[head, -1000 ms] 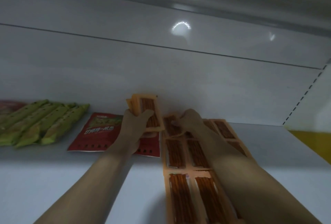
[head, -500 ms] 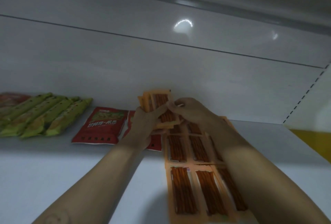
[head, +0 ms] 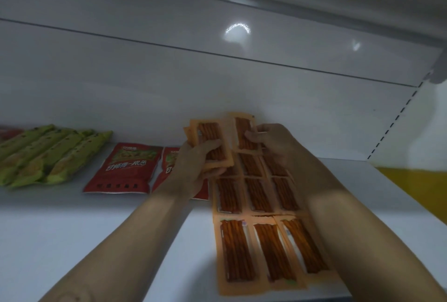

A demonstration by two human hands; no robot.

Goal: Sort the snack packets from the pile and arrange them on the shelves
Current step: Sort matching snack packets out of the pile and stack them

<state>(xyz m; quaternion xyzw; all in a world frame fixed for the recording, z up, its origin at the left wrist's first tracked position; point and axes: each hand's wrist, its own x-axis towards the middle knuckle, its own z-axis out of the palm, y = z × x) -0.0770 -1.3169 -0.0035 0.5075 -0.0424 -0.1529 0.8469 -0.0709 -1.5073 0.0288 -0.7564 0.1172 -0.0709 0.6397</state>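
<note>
Holds a fanned stack of orange packets (head: 210,138) in the left grip (head: 193,168), fingers curled round the lower half and thumb laid across the front. Pinches a single orange packet (head: 242,130) in the right grip (head: 273,144), fingertips closed on its right side. Held just right of the stack, at the far end of the laid-out rows and close to the grey back panel (head: 145,84). Cannot tell whether this single orange packet touches the shelf.

Beneath both forearms, flat on the white shelf (head: 72,241): laid-out rows (head: 260,194) of the same orange packets, three across, edges touching or slightly overlapping, running from near to far.

Left of these, two red packets (head: 125,166) lying flat side by side, the right one partly hidden behind the left wrist. Further left, green packets (head: 48,154) lying slanted and pressed against each other. Far right, past the shelf end, a yellow patch (head: 411,185).
</note>
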